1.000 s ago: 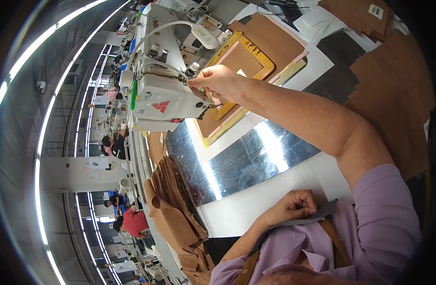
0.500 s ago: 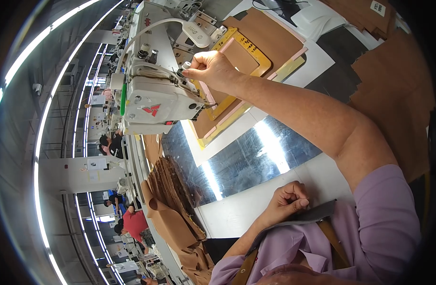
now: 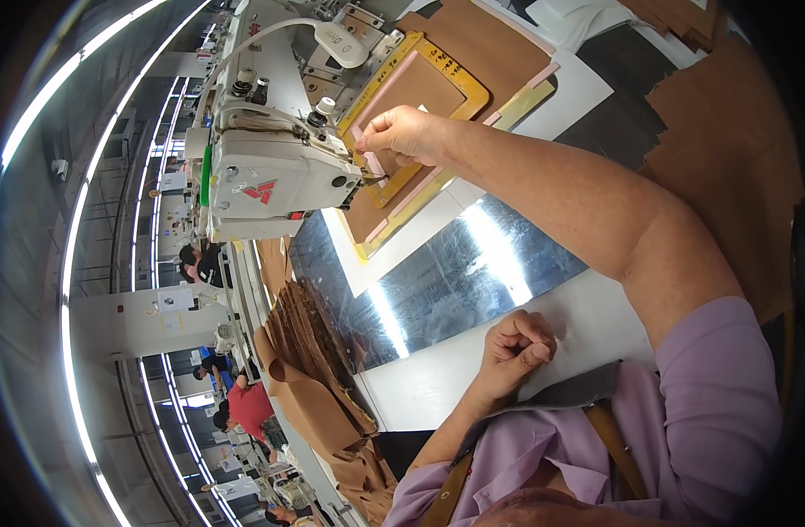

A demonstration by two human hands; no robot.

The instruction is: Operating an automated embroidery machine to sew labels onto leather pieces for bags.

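Observation:
My right hand [image 3: 404, 133] reaches far out to the white sewing machine [image 3: 271, 171]. Its fingers are pinched together beside the needle, over a yellow and pink frame template [image 3: 455, 83] holding brown material. Whatever is between the fingertips is too small to see. My left hand [image 3: 515, 347] rests as a closed fist with nothing in it on the white table edge [image 3: 438, 378], close to my body, next to a shiny metal plate [image 3: 438, 281].
A stack of brown cut pieces [image 3: 319, 351] hangs off the table's left side. More brown sheets [image 3: 727, 132] and a dark sheet [image 3: 631, 79] lie at the right. Other workers [image 3: 244, 408] sit at machines along the aisle at the left.
My right hand stayed at the needle, shifting slightly along the template. My left hand curled from a loose rest into a tighter fist.

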